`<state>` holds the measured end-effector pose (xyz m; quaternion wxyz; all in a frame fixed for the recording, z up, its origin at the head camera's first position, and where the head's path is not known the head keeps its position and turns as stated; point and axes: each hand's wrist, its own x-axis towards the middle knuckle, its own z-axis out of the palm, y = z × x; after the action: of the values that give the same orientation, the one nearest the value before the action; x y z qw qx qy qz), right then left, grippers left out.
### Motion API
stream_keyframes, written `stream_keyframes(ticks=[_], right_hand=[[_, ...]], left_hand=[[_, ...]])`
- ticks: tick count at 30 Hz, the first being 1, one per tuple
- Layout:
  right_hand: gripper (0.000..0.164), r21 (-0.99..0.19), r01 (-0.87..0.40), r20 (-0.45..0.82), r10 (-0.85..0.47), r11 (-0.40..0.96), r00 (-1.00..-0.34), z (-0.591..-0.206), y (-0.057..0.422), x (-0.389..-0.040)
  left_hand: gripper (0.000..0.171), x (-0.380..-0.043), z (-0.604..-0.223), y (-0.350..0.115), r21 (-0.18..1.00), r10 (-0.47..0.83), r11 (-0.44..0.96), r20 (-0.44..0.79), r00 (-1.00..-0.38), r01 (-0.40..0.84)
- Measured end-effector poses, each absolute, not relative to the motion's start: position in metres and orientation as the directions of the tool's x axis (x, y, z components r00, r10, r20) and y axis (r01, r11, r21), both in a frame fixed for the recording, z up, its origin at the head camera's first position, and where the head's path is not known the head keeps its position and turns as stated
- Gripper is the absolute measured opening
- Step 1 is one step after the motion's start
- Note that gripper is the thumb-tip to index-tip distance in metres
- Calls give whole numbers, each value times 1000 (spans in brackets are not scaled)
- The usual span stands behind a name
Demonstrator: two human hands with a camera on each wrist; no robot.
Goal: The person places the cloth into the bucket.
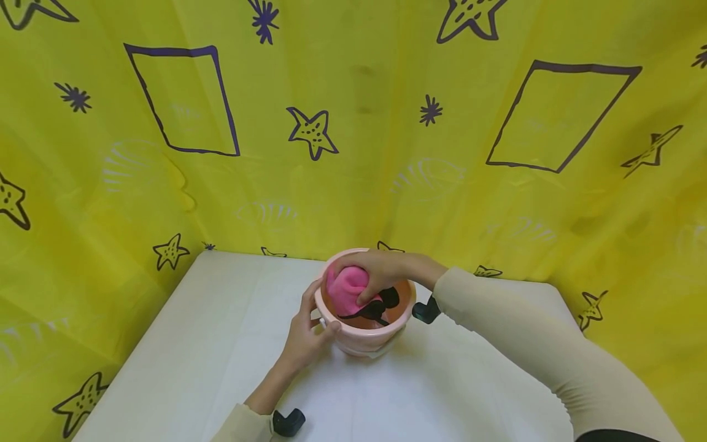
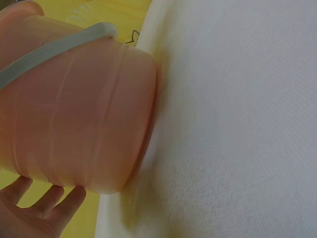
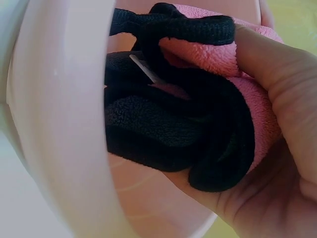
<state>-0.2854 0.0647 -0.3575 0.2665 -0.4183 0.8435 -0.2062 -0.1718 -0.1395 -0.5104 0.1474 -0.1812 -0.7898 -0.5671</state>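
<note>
Black-edged pink cloth (image 1: 348, 291) bunched inside a pink bucket (image 1: 359, 344)

In the head view, the right hand (image 1: 377, 271) grips the cloth while the left hand (image 1: 305, 334) holds the bucket's side. Left wrist: fingertips (image 2: 74, 198) touch its wall; a pale handle (image 2: 59, 49) crosses it. Right wrist: the cloth is pinched.

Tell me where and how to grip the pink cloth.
Probably best by the bunched pink part of the cloth, from above: it bulges up, and the bucket walls in its sides but is open on top. The right hand grips it there.
</note>
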Motion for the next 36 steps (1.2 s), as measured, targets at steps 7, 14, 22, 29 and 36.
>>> stream_keyframes(ticks=[7, 14, 22, 29, 36], right_hand=[[67, -577, -594, -273, -818, 560, -506, -357, 67, -284], [68, -615, -564, -306, -826, 551, -474, -352, 70, -284], [79, -633, -561, -324, -842, 532, -432, -341, 77, -283], [83, -619, -556, -323, -825, 555, -464, -338, 83, -281], [80, -610, -571, -285, -824, 550, -489, -337, 90, -280]], left_hand=[[90, -171, -508, -138, 849, 120, 281, 432, -894, 448], [89, -171, -508, -137, 861, 121, 265, 416, -901, 433], [88, -169, -510, -137, 863, 118, 278, 405, -907, 421], [88, -167, -507, -137, 872, 115, 275, 389, -914, 406], [87, -167, -506, -137, 876, 110, 267, 386, -916, 401]])
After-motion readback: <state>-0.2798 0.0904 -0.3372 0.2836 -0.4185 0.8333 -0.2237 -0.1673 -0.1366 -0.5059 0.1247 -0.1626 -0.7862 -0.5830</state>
